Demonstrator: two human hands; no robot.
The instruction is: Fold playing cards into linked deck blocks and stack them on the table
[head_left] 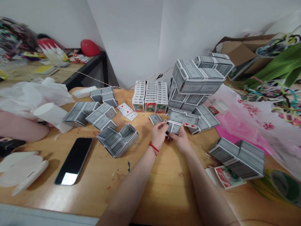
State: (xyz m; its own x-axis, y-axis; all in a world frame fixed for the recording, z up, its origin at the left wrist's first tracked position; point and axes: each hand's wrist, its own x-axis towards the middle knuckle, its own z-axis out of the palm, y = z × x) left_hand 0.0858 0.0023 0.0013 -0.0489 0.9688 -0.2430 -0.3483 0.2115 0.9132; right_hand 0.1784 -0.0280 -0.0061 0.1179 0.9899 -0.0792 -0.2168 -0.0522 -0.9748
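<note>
Both my hands meet at the middle of the wooden table (164, 185). My left hand (159, 135), with a red string at the wrist, and my right hand (180, 139) are closed together on a small folded piece of grey-backed playing cards (174, 127). Just beyond lies a larger folded card block (183, 118) with a red-pipped card sticking out. Behind it rises a tall stack of folded card blocks (195, 83). Rows of boxed card decks (150, 95) stand at the back centre.
Several L-shaped card blocks (117, 139) lie left, another (240, 157) right. A black phone (74, 160) lies front left beside white foam shapes (21, 168). Another person's forearm (21, 128) rests far left. Pink plastic bag (246, 125), cardboard box (242, 51) and green leaves fill the right.
</note>
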